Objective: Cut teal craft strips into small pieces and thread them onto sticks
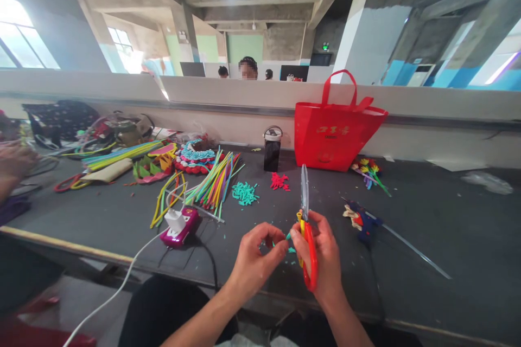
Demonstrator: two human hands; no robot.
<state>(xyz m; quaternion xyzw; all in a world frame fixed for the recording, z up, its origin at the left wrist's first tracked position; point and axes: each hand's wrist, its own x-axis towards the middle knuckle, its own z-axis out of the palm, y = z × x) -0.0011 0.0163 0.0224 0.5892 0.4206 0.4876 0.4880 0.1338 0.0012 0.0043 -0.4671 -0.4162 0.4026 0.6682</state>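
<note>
The right hand point(321, 254) grips scissors point(305, 211), the left hand point(255, 256) pinches a teal stub point(288, 236). A teal pile point(245, 193) (and a red pile point(279, 181)) lies cut; many sticks point(214, 181) seem untouched

Holds both bare forearms up from the bottom edge, angled inward so the hands meet at centre. Curls bare left hand point(256, 254) loosely, thumb side up, with thumb and forefinger pinched on small teal fuzzy scrap point(288, 236). Clamps bare right hand point(325, 257) around red-and-yellow-handled metal scissors point(304, 190), red loop across the palm, blades closed and pointing away. Sets fingertips of both hands just beside each other; cannot tell if touching.
</note>
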